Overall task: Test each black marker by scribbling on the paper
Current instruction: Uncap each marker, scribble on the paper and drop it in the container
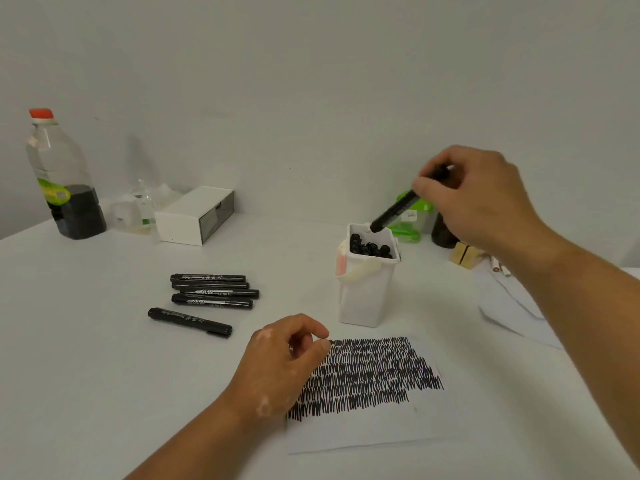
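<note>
The right hand (pixel 474 199) pinched a black marker (pixel 398 209) near its upper end between the thumb and the curled fingers. The marker was tilted, and its lower end was at the far rim of the white container (pixel 367 296), above the other black markers standing inside. The container stood upright on the white table (pixel 104 358), just behind the paper (pixel 374 431). Dense black scribbles covered the upper part of the paper. The left hand (pixel 280 368) rested on the left edge of the paper with loosely curled fingers and held nothing. To the left of the container, 5 loose markers (pixel 211 292) lay on the table, 4 close together and 1 a little apart, nearer to the person. At the far left stood a plastic bottle (pixel 64 181) with dark liquid, and a white box (pixel 194 216) was near it.
</note>
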Demonstrator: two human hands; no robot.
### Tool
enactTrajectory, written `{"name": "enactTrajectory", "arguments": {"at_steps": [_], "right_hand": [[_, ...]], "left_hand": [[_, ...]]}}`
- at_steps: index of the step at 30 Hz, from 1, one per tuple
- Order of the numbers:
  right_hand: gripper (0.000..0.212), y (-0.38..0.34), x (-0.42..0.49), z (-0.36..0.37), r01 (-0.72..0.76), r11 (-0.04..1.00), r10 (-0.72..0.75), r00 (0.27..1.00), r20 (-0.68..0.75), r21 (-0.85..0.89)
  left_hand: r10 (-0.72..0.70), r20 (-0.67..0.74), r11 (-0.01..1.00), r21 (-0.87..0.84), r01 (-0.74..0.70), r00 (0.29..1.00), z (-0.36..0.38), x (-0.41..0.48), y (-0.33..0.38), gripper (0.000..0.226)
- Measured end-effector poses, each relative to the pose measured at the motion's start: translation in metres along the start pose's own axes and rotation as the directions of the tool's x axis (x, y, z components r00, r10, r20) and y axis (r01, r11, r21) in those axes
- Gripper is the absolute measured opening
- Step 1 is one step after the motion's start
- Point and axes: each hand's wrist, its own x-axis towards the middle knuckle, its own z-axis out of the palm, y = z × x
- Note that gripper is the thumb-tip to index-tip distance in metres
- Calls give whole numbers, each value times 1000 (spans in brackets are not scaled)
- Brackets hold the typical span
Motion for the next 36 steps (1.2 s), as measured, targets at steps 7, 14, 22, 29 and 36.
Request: {"name": "enactTrajectory", "arguments": {"at_steps": [7, 14, 22, 29, 36], "right_hand": [[5, -1, 35, 45, 107, 947, -19, 960, 278, -304], [23, 1, 39, 82, 175, 895, 60, 865, 499, -411], [47, 6, 34, 102, 374, 753, 107, 743, 661, -542], [51, 2, 29, 96, 323, 801, 98, 761, 642, -504], [51, -8, 15, 46, 76, 960, 21, 940, 340, -270]], "left_hand": [[-4, -9, 1000, -2, 4, 1000, -2, 2, 0, 9], [7, -3, 1000, 4, -7, 1000, -1, 4, -2, 9], [23, 0, 1000, 7, -23, 1000, 0, 7, -1, 11], [15, 1, 1000, 10, -15, 1000, -2, 7, -1, 10], [11, 5, 999, 43, -11, 1000, -5, 8, -2, 11]]}}
